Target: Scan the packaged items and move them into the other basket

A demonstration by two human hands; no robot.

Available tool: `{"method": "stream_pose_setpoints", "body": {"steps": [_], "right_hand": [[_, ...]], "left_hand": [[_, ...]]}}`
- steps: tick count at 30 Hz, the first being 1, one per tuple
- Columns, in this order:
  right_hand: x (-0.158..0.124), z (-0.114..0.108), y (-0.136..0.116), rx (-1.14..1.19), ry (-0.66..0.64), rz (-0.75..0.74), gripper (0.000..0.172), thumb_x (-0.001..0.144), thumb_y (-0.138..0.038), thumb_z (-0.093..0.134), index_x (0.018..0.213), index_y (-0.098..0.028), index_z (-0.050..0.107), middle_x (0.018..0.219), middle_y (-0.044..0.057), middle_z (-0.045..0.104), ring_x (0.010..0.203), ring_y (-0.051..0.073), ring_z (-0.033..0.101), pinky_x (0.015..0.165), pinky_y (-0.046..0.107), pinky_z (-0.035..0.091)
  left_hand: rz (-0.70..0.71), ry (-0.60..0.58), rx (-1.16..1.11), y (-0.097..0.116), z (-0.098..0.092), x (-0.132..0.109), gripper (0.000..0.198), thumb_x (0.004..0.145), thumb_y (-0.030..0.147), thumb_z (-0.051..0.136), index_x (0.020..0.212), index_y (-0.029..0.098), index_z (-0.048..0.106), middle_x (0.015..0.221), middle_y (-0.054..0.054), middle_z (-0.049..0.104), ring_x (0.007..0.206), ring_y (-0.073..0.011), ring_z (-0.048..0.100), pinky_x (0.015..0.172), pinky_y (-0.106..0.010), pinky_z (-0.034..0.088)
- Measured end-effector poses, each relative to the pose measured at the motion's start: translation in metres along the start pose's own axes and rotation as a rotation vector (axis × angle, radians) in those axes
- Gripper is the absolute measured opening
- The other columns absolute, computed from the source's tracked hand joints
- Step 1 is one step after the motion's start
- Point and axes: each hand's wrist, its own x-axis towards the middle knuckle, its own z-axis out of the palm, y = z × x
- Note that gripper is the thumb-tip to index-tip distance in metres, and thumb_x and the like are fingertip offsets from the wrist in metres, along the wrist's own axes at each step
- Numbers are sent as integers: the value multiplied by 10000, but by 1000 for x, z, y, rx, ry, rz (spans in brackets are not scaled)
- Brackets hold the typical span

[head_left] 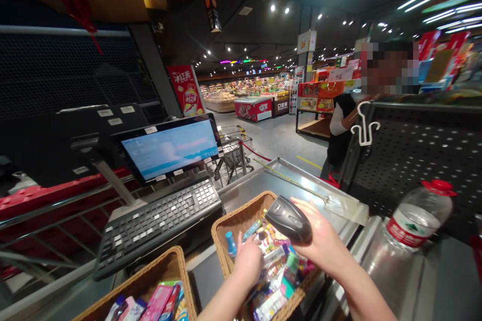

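The right hand (320,246) comes in from five o'clock and is closed around the handle of a dark barcode scanner (288,219). The fingers are wrapped tight and the scanner's head points toward ten o'clock, down over a wicker basket (241,218). The left hand (248,261) rises from six o'clock and dips into the same basket, knuckles up and fingers buried among the small packets (280,281). Whether it has hold of any of them cannot be told. The scanner hangs just above the far part of the basket, at about two o'clock from the left hand and close beside it. A blue tube (231,243) stands among the packets at nine o'clock from the left hand, near the basket wall.

A second wicker basket (150,271) with bright packs sits at eight o'clock from the first one, a little apart from it. At ten o'clock lies a black keyboard (158,223), and a lit till screen (171,149) tilts up behind it. The steel counter (286,180) runs off toward one o'clock. At three o'clock from the hands a clear water bottle (417,220) with a red cap (439,186) leans before a black perforated panel (422,155) that carries a white hook (364,123). Beyond the panel, at one o'clock, another person (341,125) in a dark vest stands in the aisle, and a shopping cart (233,153) is parked at twelve o'clock behind the screen
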Motion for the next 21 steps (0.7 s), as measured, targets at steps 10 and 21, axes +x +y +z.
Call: {"method": "stream_pose_setpoints", "body": {"steps": [10, 21], "right_hand": [[7, 9, -6, 9, -13, -32, 524, 738, -306, 725, 1245, -203, 642, 1353, 156, 639, 1346, 388, 497, 1170, 684, 232], [12, 16, -17, 2, 21, -53, 532, 747, -316, 661, 1264, -193, 628, 1352, 160, 638, 1345, 385, 501, 1151, 693, 257]], "left_hand": [[51, 262, -114, -27, -48, -23, 133, 859, 213, 574, 857, 240, 704, 1295, -43, 678, 1407, -306, 421, 1179, -692, 53], [35, 372, -57, -56, -101, -52, 151, 909, 222, 523, 838, 226, 656, 1327, -42, 641, 1412, -314, 406, 1144, -724, 129]]}}
